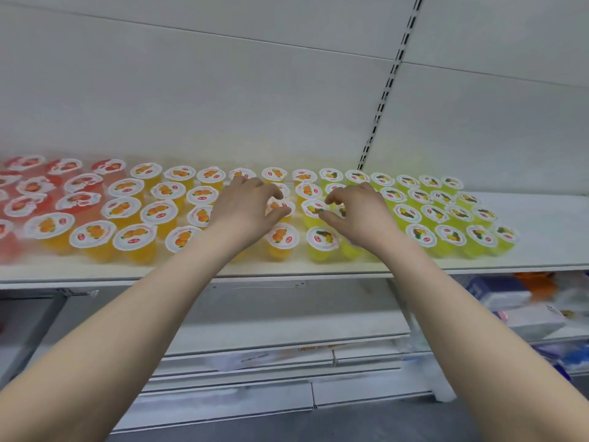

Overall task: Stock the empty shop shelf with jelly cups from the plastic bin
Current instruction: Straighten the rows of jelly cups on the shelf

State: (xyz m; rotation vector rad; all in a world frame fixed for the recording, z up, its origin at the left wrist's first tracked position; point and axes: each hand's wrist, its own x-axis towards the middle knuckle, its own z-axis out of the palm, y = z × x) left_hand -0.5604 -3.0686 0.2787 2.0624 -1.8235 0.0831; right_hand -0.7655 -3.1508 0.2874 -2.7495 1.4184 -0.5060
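Rows of jelly cups stand on the white shelf (541, 224): red ones (79, 183) at the left, orange ones (126, 207) in the middle, yellow-green ones (424, 232) at the right. My left hand (245, 205) reaches over the orange rows, its thumb and fingers curled round an orange cup (280, 206). My right hand (360, 212) pinches the lid edge of a yellow cup (314, 209) beside it. The plastic bin is out of view.
The shelf's bare right end runs past the yellow-green cups. A slotted upright (387, 87) rises along the back panel. Lower white shelves (287, 333) sit beneath, with packaged goods (522, 301) at the lower right.
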